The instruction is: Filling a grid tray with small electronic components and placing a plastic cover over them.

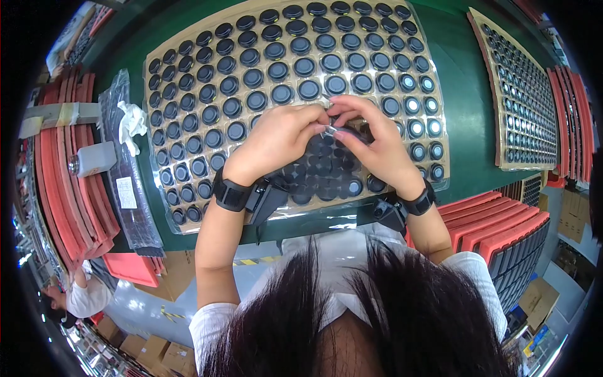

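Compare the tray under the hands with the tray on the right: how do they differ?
Position: the central tray has the left hand and right hand over it; the right tray has no hand over it.
Tops: the central tray shows mostly dark ones, some pale at its right; the right tray shows many pale centres.
Shared: rows of round parts.

- Pale sliver [330, 131] at fingertips of left hand [276, 135] and right hand [381, 141]: too small to identify.
- Both hands hide part of tray's [425, 139] middle.
- Dark discs [320, 168], near side: outlines blurred.
- White label [126, 193], left: print illegible.
- Red stack [568, 125], far right: cut by dark rim.
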Demonstrator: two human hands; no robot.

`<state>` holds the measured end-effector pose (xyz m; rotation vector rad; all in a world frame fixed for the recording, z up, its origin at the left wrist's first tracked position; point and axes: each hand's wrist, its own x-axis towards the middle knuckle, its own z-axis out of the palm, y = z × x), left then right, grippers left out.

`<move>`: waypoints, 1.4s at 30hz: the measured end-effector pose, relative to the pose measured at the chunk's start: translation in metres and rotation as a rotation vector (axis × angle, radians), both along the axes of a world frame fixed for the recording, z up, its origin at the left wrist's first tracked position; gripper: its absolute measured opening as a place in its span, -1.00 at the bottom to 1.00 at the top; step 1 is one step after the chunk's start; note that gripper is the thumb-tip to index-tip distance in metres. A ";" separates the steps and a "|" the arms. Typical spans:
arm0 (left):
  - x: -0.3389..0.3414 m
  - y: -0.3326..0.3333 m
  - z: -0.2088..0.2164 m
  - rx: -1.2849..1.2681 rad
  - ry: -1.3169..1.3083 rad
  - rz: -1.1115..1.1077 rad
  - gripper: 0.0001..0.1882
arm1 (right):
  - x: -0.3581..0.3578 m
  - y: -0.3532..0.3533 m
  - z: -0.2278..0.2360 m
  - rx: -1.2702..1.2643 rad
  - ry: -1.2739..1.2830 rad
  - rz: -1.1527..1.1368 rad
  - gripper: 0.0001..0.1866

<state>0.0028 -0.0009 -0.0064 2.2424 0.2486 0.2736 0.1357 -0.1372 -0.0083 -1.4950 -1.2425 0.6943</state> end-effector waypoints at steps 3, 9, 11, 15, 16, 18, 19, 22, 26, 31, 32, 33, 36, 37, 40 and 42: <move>-0.003 0.000 -0.001 0.046 0.006 -0.037 -0.91 | -0.001 0.000 -0.002 0.009 -0.045 0.057 -0.48; -0.001 -0.003 0.004 0.067 0.034 -0.008 -0.93 | -0.001 -0.001 0.000 0.026 -0.006 0.064 -0.38; -0.002 -0.005 0.008 0.042 0.064 0.041 -0.95 | -0.001 -0.002 0.000 -0.005 0.034 0.109 -0.36; -0.002 -0.005 0.006 0.061 0.012 0.042 -0.95 | -0.003 -0.002 0.000 0.015 0.158 0.046 -0.39; -0.002 -0.004 0.005 0.062 0.011 0.042 -0.95 | -0.003 -0.002 -0.001 0.016 0.158 0.045 -0.39; -0.001 -0.003 0.004 0.048 -0.010 0.023 -0.95 | -0.003 -0.002 -0.002 0.043 0.117 0.044 -0.41; -0.001 -0.003 0.004 0.042 -0.021 0.013 -0.95 | -0.003 -0.002 -0.002 0.056 0.097 0.044 -0.43; -0.002 -0.003 0.001 0.033 -0.040 0.010 -0.94 | 0.002 -0.002 -0.007 0.072 0.015 0.070 -0.44; 0.002 -0.005 0.013 -0.119 0.062 0.008 -0.92 | 0.005 -0.003 -0.007 0.050 0.000 0.060 -0.45; 0.000 -0.004 0.009 -0.059 0.013 -0.003 -0.89 | 0.001 -0.002 0.000 0.016 0.013 -0.013 -0.48; -0.001 -0.004 0.007 -0.058 0.013 -0.003 -0.89 | 0.001 -0.002 -0.001 0.017 0.013 -0.012 -0.48; -0.001 -0.003 0.004 -0.015 0.005 -0.015 -0.89 | 0.002 -0.001 -0.002 0.062 -0.052 -0.007 -0.49; -0.001 -0.002 0.002 0.073 -0.012 -0.038 -0.89 | 0.004 0.001 -0.002 0.155 -0.183 0.006 -0.50; -0.001 -0.003 0.002 0.074 -0.001 -0.039 -0.89 | 0.003 0.000 0.000 0.118 -0.119 0.002 -0.51; -0.001 -0.004 0.001 0.074 0.024 -0.043 -0.90 | 0.001 -0.002 0.001 0.040 0.011 -0.005 -0.54; -0.001 -0.004 0.001 0.087 0.031 -0.039 -0.90 | 0.001 -0.001 -0.001 0.040 0.015 -0.007 -0.53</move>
